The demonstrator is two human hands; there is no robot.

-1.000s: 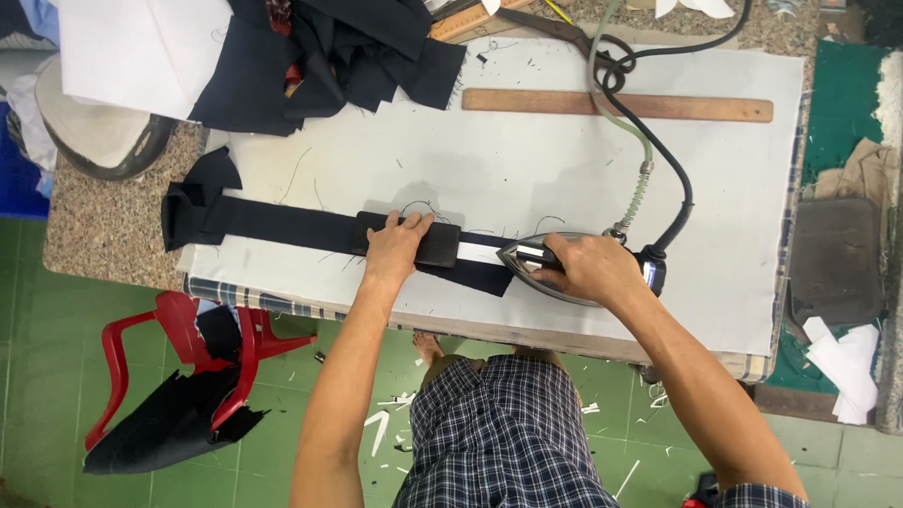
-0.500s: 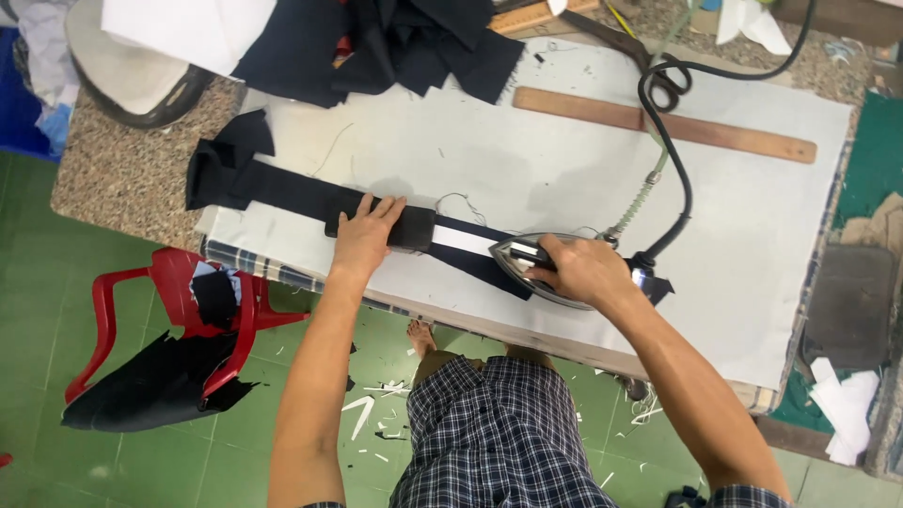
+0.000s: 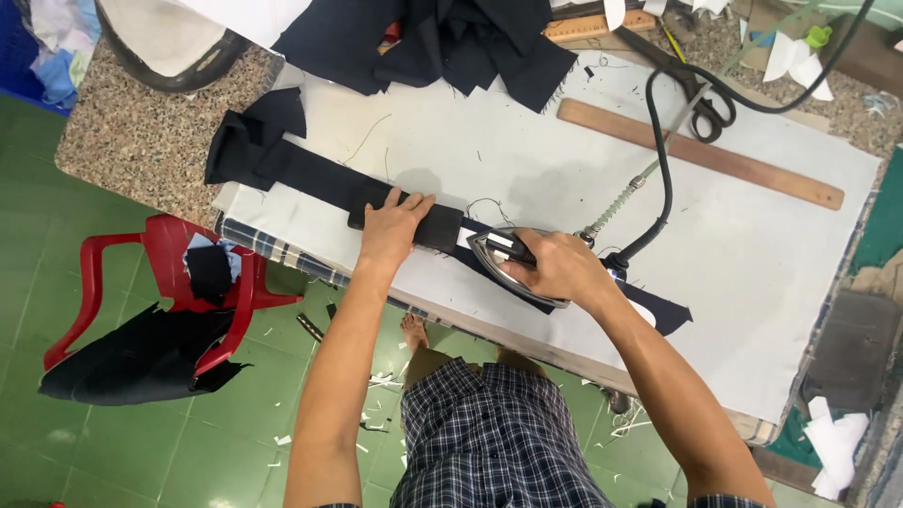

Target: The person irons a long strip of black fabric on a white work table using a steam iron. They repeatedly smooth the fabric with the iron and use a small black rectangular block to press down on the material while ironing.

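Bare forearms, dark plaid shorts, bare feet

Floor point(image 3: 113, 452): green tiles, pale grout, littered w/ white paper scraps and thread bits. Red plastic chair point(image 3: 179, 292) stands just off the table's near-left corner, dark fabric point(image 3: 141, 362) draped over its seat and spilling onto the floor. Table point(image 3: 141, 141) has a speckled granite-look top, bare along its left edge; white pad cloth point(image 3: 771, 273) covers the rest, checked fabric underneath showing at the near edge. Light even, soft shadows.
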